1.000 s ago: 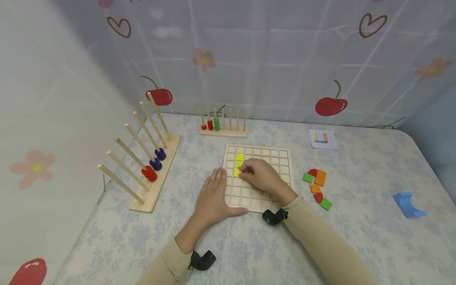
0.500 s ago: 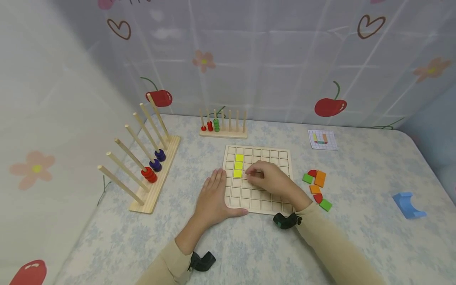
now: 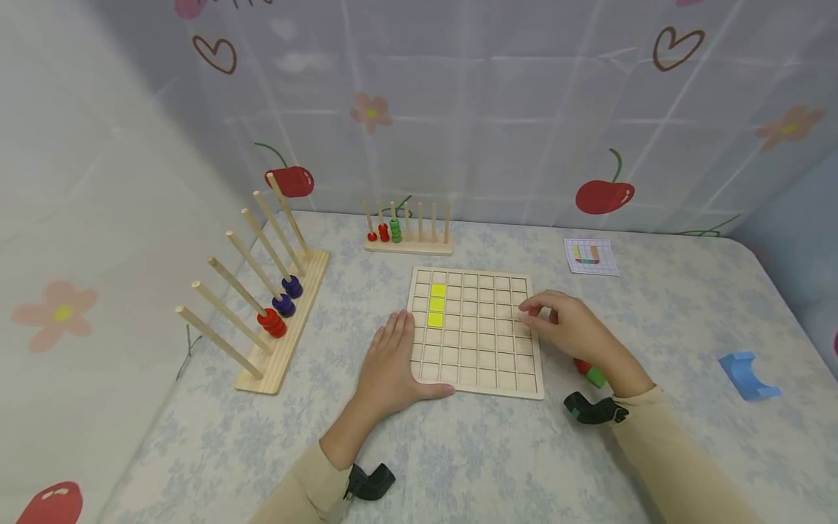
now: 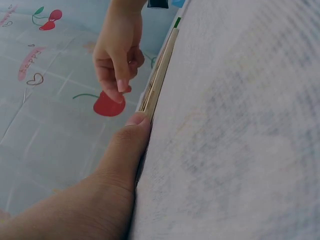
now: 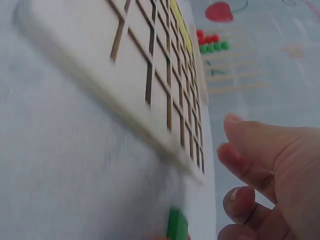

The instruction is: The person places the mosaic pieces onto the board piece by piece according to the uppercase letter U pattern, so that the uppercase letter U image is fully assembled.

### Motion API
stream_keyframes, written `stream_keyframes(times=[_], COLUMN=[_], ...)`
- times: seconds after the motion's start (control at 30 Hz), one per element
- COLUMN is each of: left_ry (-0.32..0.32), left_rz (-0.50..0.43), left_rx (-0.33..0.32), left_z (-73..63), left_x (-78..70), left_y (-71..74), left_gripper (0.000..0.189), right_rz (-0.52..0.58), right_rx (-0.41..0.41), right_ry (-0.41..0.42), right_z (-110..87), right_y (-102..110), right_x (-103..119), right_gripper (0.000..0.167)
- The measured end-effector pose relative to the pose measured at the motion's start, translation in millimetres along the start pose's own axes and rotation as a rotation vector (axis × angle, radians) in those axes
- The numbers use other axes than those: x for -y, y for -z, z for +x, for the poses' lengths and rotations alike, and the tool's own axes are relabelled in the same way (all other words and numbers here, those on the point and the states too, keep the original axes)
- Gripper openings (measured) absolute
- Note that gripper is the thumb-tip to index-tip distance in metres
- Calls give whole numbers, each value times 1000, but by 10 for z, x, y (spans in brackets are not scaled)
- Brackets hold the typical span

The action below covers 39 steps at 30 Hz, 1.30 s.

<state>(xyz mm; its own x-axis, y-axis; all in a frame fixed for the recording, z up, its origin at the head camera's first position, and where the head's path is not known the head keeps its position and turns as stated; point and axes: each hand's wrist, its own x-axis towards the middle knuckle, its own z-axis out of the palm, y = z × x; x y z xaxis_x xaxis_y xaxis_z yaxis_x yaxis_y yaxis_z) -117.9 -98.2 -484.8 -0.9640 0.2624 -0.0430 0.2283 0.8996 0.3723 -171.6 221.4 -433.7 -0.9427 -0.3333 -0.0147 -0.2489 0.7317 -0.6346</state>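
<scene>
A square wooden grid board [image 3: 468,356] lies on the table, with three yellow square tiles [image 3: 436,305] in one column near its left side. My left hand [image 3: 386,364] rests along the board's left edge, fingers straight and thumb stretched along the near edge. Over the board's right edge is my right hand [image 3: 566,324], its fingers loosely bent and nothing between them, as the right wrist view also shows. Under the right hand and wrist, a green tile [image 3: 596,377] and a red tile [image 3: 583,365] peek out; the orange tiles are hidden.
On the left stands a large peg rack [image 3: 288,342] with red and blue rings. A smaller peg rack [image 3: 409,247] with red and green beads is behind the board. At the back right lies a pattern card [image 3: 591,257]. A blue curved block [image 3: 746,376] sits far right.
My right hand has let go of the lowest yellow tile and moved right, off the middle of the board toward the loose tiles. My left hand stays in place.
</scene>
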Motion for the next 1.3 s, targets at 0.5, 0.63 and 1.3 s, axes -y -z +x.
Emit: stream_keyframes(times=[0.5,0.63,1.3], left_ry=[2,-1,9], left_rz=[-7,-1,-1], left_rx=[-3,-5,1], left_z=[-6,1,-3], left_x=[-9,-1,-8], left_y=[1,-3,3], left_gripper=[144,144,145], right_rz=[-105,-111,-146], right_rx=[-82,-88,-1], right_ry=[-164,-184,-240], right_z=[-258,-265,-171], right_y=[327,333,299], right_x=[-464,-513,-552], right_gripper=[27,27,33])
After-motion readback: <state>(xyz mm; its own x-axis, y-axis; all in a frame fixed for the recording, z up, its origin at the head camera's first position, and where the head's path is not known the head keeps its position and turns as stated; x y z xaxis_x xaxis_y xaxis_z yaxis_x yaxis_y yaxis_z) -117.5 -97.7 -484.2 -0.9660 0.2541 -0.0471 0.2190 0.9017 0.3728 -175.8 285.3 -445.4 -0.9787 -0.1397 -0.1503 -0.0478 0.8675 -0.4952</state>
